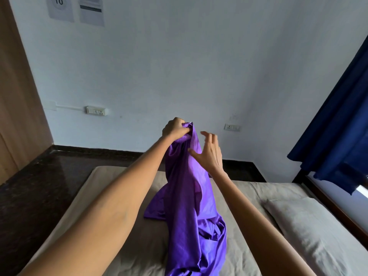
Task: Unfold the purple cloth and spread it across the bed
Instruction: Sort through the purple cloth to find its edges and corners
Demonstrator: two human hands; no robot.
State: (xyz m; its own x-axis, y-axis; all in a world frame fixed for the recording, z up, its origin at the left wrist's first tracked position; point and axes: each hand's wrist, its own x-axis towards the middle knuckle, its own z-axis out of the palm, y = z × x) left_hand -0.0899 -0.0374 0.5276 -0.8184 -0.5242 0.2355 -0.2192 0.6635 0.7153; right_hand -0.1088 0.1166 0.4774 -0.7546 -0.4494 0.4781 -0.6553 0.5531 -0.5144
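The purple cloth (191, 206) hangs bunched in a long column above the bed (123, 246), its lower part piled on the grey sheet. My left hand (175, 129) is raised and shut on the cloth's top end. Just right of the cloth, my right hand (209, 150) is open with fingers spread; its thumb touches the fabric's side and it holds nothing.
A grey pillow (310, 226) lies on the bed's right side. A dark blue curtain (338, 120) hangs at the right by a window. Dark floor (39, 186) runs along the bed's left, with a wooden door (16, 96) and a white wall (179, 66) behind.
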